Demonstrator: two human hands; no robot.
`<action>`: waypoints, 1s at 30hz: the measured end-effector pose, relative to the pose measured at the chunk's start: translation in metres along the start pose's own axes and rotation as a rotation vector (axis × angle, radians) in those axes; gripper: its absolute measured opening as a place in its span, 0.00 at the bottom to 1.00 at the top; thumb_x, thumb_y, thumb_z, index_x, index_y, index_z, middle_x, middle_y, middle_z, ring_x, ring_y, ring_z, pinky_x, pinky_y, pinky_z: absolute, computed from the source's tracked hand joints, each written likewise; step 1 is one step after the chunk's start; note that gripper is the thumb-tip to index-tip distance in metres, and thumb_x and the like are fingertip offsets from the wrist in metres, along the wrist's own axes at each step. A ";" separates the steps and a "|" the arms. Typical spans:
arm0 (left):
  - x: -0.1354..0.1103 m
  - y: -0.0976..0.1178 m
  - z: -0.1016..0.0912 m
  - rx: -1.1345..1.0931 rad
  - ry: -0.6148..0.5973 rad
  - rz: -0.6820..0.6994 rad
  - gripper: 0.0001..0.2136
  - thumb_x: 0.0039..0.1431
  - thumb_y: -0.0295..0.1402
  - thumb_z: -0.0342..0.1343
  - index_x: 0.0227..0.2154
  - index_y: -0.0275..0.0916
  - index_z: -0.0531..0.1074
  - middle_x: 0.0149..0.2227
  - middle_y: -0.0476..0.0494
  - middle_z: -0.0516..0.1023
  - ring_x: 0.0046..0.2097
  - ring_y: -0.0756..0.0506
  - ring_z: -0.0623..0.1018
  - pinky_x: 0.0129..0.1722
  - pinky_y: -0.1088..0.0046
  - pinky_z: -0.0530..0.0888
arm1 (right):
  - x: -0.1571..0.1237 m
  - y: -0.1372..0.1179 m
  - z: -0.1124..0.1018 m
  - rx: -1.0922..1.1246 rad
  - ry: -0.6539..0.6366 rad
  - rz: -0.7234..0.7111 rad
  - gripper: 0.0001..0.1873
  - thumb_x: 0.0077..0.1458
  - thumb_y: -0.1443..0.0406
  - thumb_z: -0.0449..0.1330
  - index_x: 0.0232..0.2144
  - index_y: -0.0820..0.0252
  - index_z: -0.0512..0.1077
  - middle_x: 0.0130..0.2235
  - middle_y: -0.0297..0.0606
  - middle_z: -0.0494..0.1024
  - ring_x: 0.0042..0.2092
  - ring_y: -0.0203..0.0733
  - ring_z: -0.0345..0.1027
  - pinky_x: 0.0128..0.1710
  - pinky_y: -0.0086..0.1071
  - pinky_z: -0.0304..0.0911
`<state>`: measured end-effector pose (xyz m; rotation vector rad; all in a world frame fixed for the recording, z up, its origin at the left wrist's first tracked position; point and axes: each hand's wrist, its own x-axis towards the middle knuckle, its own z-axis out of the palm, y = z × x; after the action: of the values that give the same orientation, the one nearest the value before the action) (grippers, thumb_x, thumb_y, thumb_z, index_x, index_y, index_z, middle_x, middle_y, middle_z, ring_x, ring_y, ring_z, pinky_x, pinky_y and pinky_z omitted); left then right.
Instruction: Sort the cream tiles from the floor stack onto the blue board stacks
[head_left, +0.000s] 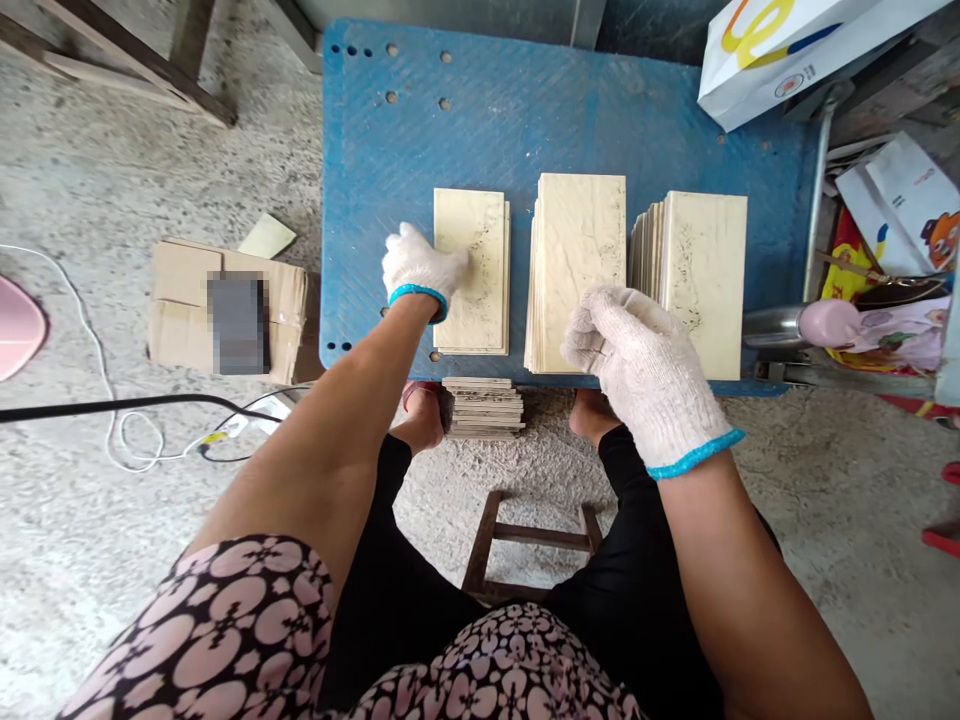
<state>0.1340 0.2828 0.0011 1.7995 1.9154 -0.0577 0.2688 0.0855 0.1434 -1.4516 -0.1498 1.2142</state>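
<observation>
Three stacks of cream tiles lie on a blue board [465, 110]. My left hand [417, 266], in a white glove with a blue cuff, rests on the left edge of the low left stack [480, 250]. My right hand [637, 360], gloved the same way, is curled at the near edge between the tall middle stack [581, 240] and the right stack [705, 270], whose tiles lean on edge. Whether its fingers grip a tile is hidden. A small pile of tiles [484, 408] sits on the floor between my feet.
A taped cardboard box [180, 300] and a loose tile piece [268, 237] lie left of the board, with cables [112, 405] on the concrete floor. A white carton [787, 50], a metal bottle [772, 325] and clutter crowd the right. A wooden stool frame [525, 540] stands below me.
</observation>
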 end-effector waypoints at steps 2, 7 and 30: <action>-0.014 0.003 0.013 -0.039 -0.027 0.007 0.49 0.46 0.53 0.65 0.65 0.33 0.52 0.60 0.29 0.60 0.60 0.28 0.64 0.57 0.50 0.66 | 0.000 0.001 0.000 -0.004 -0.024 -0.006 0.15 0.52 0.54 0.67 0.29 0.56 0.68 0.26 0.29 0.70 0.29 0.31 0.66 0.32 0.28 0.65; -0.038 0.016 0.040 -0.014 -0.009 0.018 0.56 0.41 0.47 0.68 0.68 0.37 0.41 0.64 0.27 0.52 0.65 0.25 0.53 0.62 0.46 0.58 | 0.000 -0.001 0.002 -0.002 -0.035 0.001 0.16 0.52 0.54 0.67 0.27 0.56 0.68 0.25 0.28 0.69 0.29 0.31 0.65 0.32 0.27 0.65; -0.042 0.028 0.040 0.019 -0.064 -0.016 0.55 0.41 0.47 0.68 0.68 0.35 0.43 0.66 0.25 0.48 0.66 0.24 0.51 0.63 0.44 0.56 | 0.001 0.000 -0.001 0.019 -0.026 0.004 0.14 0.52 0.56 0.67 0.28 0.56 0.68 0.25 0.28 0.70 0.28 0.31 0.65 0.31 0.27 0.64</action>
<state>0.1732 0.2327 -0.0087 1.7732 1.8901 -0.1379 0.2700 0.0855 0.1427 -1.4209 -0.1531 1.2351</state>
